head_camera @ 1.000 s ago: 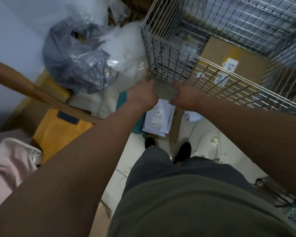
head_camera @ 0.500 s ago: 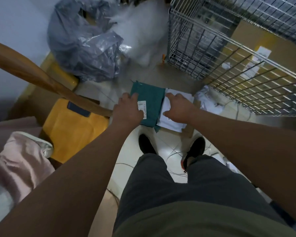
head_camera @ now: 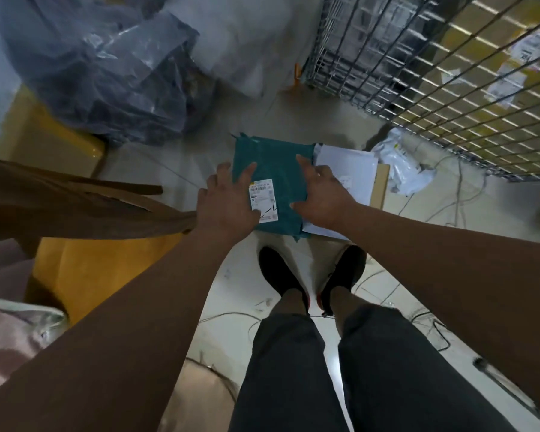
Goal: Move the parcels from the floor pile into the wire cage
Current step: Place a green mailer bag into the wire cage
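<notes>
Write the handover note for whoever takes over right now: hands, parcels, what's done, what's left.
Left hand: open, fingers flat on the teal parcel, thumb on its label.
Right hand: open, resting on the teal parcel's right edge.
Teal parcel lies on the floor, overlapping a white parcel; a crumpled white bag lies beside the wire cage.
Done: cardboard boxes sit in the cage.
Left: lift the teal parcel, then the rest of the pile.

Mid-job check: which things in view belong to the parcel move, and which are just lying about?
Job: teal parcel under left hand and right hand; white parcel; crumpled white mailer; wire cage.
Lying about: grey plastic bag; yellow object; pink cloth.
</notes>
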The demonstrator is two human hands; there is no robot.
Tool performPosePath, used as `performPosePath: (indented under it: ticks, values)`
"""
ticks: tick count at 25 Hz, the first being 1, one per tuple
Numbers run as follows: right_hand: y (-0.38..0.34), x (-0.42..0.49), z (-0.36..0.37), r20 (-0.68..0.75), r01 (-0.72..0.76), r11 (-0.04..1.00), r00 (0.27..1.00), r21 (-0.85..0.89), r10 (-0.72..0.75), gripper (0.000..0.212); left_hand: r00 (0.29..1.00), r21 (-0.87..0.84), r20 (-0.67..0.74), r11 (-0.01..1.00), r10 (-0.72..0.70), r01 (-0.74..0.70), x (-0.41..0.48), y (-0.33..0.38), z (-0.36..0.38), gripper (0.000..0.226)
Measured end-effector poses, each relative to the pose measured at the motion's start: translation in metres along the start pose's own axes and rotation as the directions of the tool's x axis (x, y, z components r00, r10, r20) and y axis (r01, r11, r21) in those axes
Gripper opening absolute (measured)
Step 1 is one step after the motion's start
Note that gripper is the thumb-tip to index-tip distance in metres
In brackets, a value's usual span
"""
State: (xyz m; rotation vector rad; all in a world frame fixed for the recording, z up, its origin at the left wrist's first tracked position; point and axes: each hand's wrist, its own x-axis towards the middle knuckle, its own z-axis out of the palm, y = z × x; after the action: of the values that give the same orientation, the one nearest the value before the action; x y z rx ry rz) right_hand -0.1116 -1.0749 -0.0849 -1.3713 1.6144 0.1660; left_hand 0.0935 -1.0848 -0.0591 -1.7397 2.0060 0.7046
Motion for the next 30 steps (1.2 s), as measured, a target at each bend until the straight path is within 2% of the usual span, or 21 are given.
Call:
performPosePath:
  ticks: [3,8,12,15,20,26,30]
  values:
    - [0.018,0.038,0.025,0.005,0.04,0.996,0.999,-0.082,-0.04,0.107,1.0,0.013,0.018,1.0,0.006,-0.006,0.027,-0.009,0.038,0.099]
    - [0.045,0.092,0.061,-0.004,0.009,0.993,1.0,-0.116,-0.009,0.114,1.0,0.022,-0.002,0.999,-0.026,0.026,0.068,-0.022,0.091,0.107]
    - [0.064,0.126,0.086,-0.013,-0.021,0.988,1.0,-0.152,0.019,0.118,0.997,0.003,0.049,0.998,-0.057,0.057,0.092,-0.032,0.132,0.111]
    - [0.076,0.145,0.103,-0.039,-0.039,0.987,0.999,-0.156,0.033,0.119,0.99,-0.055,0.096,0.993,-0.102,0.107,0.11,-0.039,0.154,0.118]
    - [0.086,0.169,0.124,-0.095,-0.023,0.998,0.995,-0.065,0.016,0.122,0.976,-0.179,0.159,0.967,-0.152,0.18,0.142,-0.045,0.176,0.125]
    - [0.095,0.175,0.148,-0.099,-0.004,1.0,0.995,-0.014,0.002,0.139,0.974,-0.367,0.204,0.915,-0.096,0.167,0.163,-0.059,0.195,0.132]
    - [0.097,0.179,0.161,-0.171,0.011,1.0,0.985,0.017,-0.008,0.146,0.978,-0.444,0.197,0.883,-0.071,0.153,0.167,-0.059,0.204,0.136]
